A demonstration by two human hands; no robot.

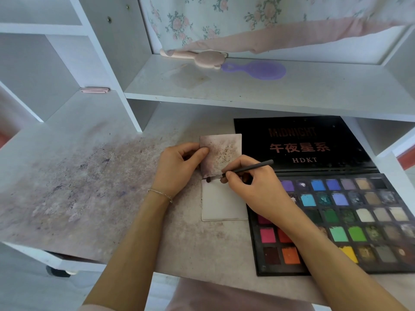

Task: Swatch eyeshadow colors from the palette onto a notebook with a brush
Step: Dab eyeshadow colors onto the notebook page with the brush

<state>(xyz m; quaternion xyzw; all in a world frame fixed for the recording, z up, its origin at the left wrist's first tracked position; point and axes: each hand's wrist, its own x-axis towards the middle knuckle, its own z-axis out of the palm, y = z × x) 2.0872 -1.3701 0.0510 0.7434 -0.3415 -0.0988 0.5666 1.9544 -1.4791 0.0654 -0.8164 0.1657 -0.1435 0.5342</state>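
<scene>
A small notebook lies open on the desk, its upper page stained purple-brown and its lower page mostly white. My left hand pinches the upper page's left edge with thumb and fingers. My right hand grips a thin dark brush. The brush's dark tip touches the top left corner of the lower page. The open eyeshadow palette, black with many coloured pans, lies just right of the notebook, partly under my right forearm. Its black lid carries lettering.
The white desk top is smeared with purple and brown powder on its left half. On the shelf above lie a purple hairbrush and a pink bear-shaped item. White shelf dividers stand at left.
</scene>
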